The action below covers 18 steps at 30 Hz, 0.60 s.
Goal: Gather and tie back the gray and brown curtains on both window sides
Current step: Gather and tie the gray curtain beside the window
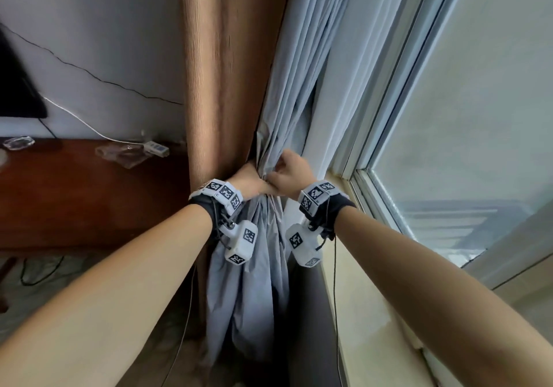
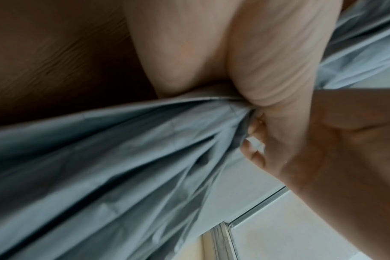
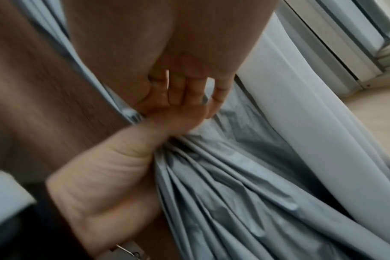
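Reaching forward from the bottom of the head view, two bare forearms meet at the bunched waist of the gray curtain (image 1: 263, 159), each wrist wearing a band of black-and-white marker tiles with a small white camera block hanging under it. The left hand (image 1: 250, 181) has its grip curled tight round the gathered gray folds from the left, and the left wrist view shows the pleats squeezed into its fist. The right hand (image 1: 288, 174) lies just beside it, touching it, with its fingers (image 3: 185, 91) bent and pinching the same cloth slightly higher up. Below the two hands the gray curtain fans out in loose pleats and hangs down beside the pale window ledge (image 1: 359, 311); above them it rises in narrow folds toward the top of the frame. The brown curtain (image 1: 218, 66) hangs straight just to the left of the gray one, touching it at the gather and held by neither hand. A white sheer panel (image 1: 338, 93) hangs to the right of the gray cloth, against the window frame (image 1: 398, 87). Farther left stands a dark wooden surface (image 1: 74, 192) carrying a white power strip (image 1: 155, 148) and some clear plastic items, with thin cables running across the pale wall (image 1: 89, 27) behind it.
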{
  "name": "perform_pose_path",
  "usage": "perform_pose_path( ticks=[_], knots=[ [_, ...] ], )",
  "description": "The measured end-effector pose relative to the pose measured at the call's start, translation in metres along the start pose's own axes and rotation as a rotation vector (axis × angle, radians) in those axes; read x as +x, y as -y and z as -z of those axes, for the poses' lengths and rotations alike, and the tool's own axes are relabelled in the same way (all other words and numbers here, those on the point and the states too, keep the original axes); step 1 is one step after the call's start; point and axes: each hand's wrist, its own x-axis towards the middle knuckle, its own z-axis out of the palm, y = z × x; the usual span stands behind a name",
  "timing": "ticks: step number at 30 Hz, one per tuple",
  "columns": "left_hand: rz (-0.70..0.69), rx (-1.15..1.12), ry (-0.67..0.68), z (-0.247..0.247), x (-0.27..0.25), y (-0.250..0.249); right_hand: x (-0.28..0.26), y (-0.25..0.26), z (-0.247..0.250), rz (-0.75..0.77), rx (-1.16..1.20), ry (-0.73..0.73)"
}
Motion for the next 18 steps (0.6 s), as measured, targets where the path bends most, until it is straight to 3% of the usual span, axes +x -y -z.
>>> perform_pose_path(
  ticks=[4,7,9,11,14,18],
  knots=[
    [0.075,-0.034,-0.221,0.004,-0.002,0.002,-0.002,0.001,0.013,0.011,0.301,0.183],
    [0.162,0.010,-0.327,0.013,-0.003,0.003,-0.005,-0.002,0.017,-0.097,0.379,0.133],
    [0.171,0.034,-0.323,0.018,-0.005,0.001,-0.001,-0.011,0.011,-0.238,0.298,-0.027],
    [0.171,0.049,-0.272,0.023,-0.009,-0.001,0.004,-0.022,0.007,-0.385,0.299,-0.078],
    [0.196,0.028,-0.215,0.032,-0.012,-0.004,0.011,-0.034,0.000,-0.493,0.475,0.019],
    [0.208,0.008,-0.152,0.043,-0.003,0.004,0.021,-0.022,-0.007,-0.425,0.747,0.200]
  ],
)
